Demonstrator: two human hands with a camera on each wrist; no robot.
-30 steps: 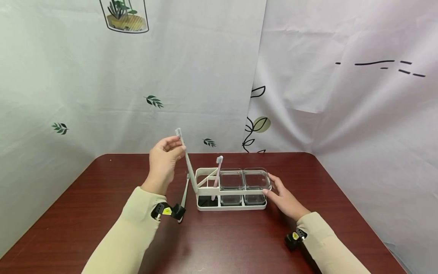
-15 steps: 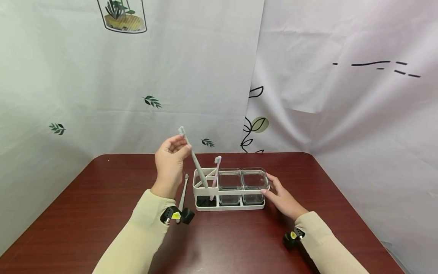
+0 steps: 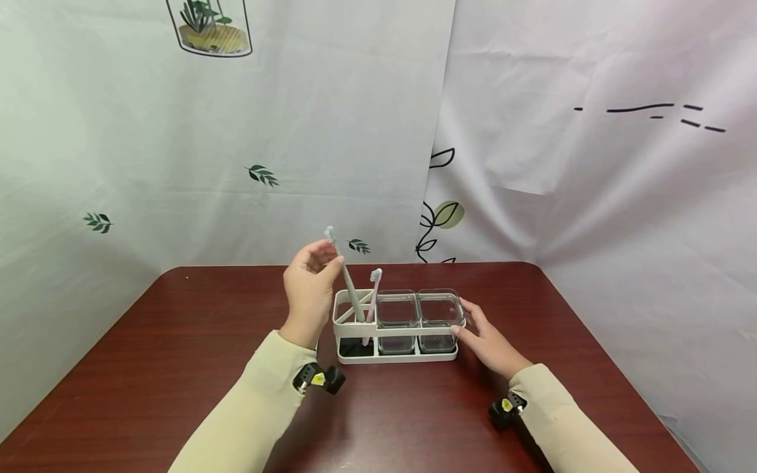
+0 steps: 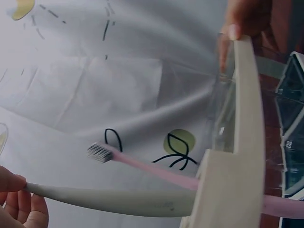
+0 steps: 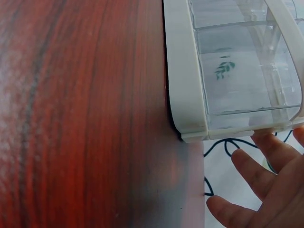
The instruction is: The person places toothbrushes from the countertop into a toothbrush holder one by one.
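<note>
A grey-green toothbrush (image 3: pixel 353 289) leans in the divided left section of the white toothbrush holder (image 3: pixel 402 359). My left hand (image 3: pixel 310 289) pinches it just below the bristles, thumb against fingertips. Beside it a pink toothbrush (image 3: pixel 374 302) stands in the same section, bristles up. My right hand (image 3: pixel 489 341) grips the holder's right end, its thumb at the front of the upper rim and its fingers at the end wall. In the right wrist view the lower fingers (image 5: pixel 254 173) spread away from the holder.
Two clear square cups sit in the holder, a left cup (image 3: pixel 397 309) and a right cup (image 3: pixel 439 309). The dark red wooden table (image 3: pixel 414 420) runs back to a printed white curtain (image 3: pixel 331 131). My left forearm hides another toothbrush lying on the table.
My left hand has moved right and slightly down, bringing the grey-green toothbrush's lower end from beside the holder into its left section. My right hand has stayed at the holder's end.
</note>
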